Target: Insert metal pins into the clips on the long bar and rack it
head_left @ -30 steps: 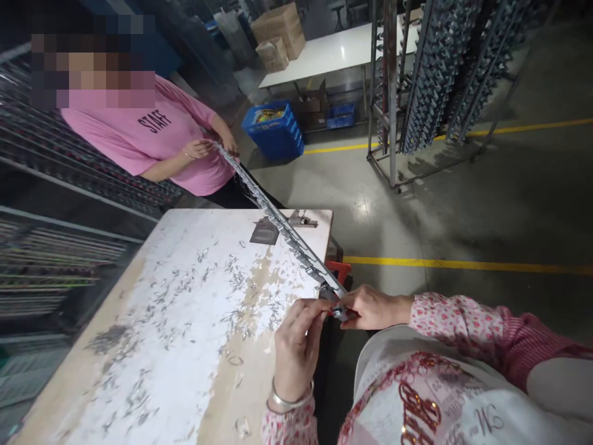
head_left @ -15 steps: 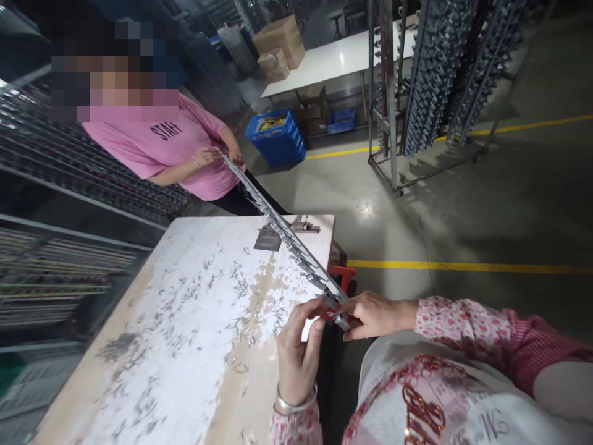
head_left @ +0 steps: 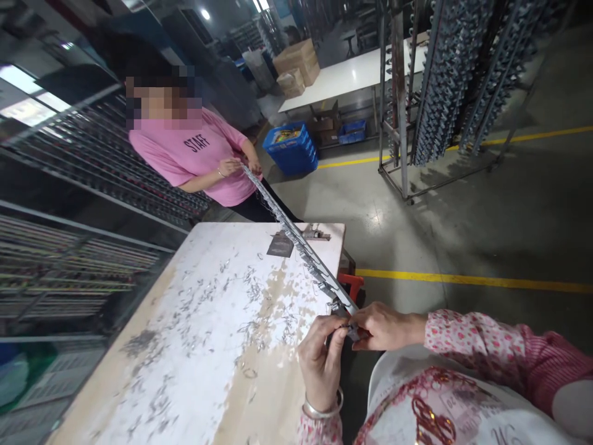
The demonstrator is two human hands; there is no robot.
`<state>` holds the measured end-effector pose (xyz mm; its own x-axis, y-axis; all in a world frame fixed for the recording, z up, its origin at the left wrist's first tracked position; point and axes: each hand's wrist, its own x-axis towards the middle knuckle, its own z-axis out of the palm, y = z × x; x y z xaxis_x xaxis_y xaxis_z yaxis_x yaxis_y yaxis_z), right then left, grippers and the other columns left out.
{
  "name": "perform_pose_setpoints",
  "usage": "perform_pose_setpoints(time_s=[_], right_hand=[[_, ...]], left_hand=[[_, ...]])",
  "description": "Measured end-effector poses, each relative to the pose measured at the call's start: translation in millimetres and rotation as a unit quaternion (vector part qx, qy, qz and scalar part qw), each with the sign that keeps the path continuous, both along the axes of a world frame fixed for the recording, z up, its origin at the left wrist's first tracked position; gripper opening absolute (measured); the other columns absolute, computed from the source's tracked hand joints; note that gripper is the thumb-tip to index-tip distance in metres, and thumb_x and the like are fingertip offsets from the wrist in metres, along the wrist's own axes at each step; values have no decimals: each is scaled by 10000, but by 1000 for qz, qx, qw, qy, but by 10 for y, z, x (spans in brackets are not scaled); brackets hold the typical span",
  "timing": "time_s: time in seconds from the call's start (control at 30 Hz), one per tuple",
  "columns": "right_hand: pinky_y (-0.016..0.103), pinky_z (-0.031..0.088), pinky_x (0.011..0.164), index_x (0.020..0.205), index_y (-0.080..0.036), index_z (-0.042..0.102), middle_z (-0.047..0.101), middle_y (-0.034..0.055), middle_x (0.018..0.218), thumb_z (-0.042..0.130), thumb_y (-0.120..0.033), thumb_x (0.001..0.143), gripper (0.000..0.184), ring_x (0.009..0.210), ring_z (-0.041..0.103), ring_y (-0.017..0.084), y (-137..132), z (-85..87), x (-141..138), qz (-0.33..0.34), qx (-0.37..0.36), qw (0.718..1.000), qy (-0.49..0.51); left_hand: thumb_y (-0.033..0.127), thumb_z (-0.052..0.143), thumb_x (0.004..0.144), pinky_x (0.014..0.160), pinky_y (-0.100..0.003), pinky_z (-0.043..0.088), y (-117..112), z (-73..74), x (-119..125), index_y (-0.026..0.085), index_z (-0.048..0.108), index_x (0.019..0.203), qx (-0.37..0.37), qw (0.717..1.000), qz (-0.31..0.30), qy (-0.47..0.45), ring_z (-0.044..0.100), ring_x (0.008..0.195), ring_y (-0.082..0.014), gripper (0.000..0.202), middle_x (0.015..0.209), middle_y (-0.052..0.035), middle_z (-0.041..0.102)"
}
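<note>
The stiff, fairly light metal bar [head_left: 301, 247], bristling with snaggy clips, is best held at its end, where the fingers of the left hand [head_left: 322, 364] and right hand [head_left: 384, 326] pinch it.

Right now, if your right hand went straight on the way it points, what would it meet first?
Your right hand would probably meet the end of the metal strip first, then your left hand; depth is unclear.

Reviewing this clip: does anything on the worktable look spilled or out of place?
Yes: small metal clips lie scattered loose across the worn white tabletop, in no order, looking spilled, beneath the long metal strip held above it.
</note>
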<state>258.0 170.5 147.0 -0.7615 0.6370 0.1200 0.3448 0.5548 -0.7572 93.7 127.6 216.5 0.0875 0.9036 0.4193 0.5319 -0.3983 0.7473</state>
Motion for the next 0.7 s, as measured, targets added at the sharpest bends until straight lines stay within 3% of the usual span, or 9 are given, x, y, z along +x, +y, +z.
perform_pose_setpoints(time_s=[0.23, 0.37, 0.47, 0.53, 0.6, 0.7], right_hand=[[237, 394, 638, 899, -167, 610, 653, 18, 813, 679, -363, 815, 224, 720, 600, 156, 28, -29, -8, 19, -13, 1000, 4], [240, 426, 671, 912, -169, 623, 649, 20, 842, 709, -360, 789, 244, 751, 598, 161, 39, -27, 27, 17, -37, 999, 23], [237, 454, 662, 878, -168, 630, 640, 17, 843, 755, -362, 736, 271, 718, 591, 147, 40, -57, 147, 1, -69, 996, 49], [232, 477, 644, 812, -159, 620, 642, 40, 914, 769, -350, 714, 262, 692, 590, 131, 68, -75, 323, -25, -88, 994, 64], [236, 505, 656, 795, -157, 614, 643, 73, 1010, 741, -340, 746, 228, 714, 610, 131, 134, -36, 608, -70, -88, 990, 83], [252, 523, 652, 935, -190, 628, 668, 61, 899, 596, -352, 880, 174, 715, 632, 146, 289, 211, 1209, -173, -14, 979, 108]], left_hand=[[183, 592, 870, 657, -238, 502, 3, -69, 34, 181, 655, 823, -26, 999, 25, -17, 622, 723, -139, 78, 758, -25, 650], [228, 559, 893, 720, -260, 530, -63, -256, 27, 186, 646, 985, -40, 995, 60, -64, 643, 800, -154, 133, 877, -51, 667], [280, 513, 916, 751, -290, 550, -160, -467, -48, 181, 625, 1048, -28, 983, 153, -98, 652, 835, -168, 199, 969, -82, 667], [332, 508, 914, 749, -311, 563, -262, -617, -124, 174, 640, 1003, -48, 973, 205, -95, 666, 835, -187, 224, 953, -92, 679], [412, 553, 876, 738, -335, 577, -439, -745, -179, 179, 665, 972, -104, 968, 212, -80, 685, 822, -218, 276, 901, -91, 699], [492, 643, 791, 693, -342, 590, -928, -834, -100, 218, 698, 927, -192, 959, 202, -42, 694, 772, -238, 311, 827, -59, 705]])
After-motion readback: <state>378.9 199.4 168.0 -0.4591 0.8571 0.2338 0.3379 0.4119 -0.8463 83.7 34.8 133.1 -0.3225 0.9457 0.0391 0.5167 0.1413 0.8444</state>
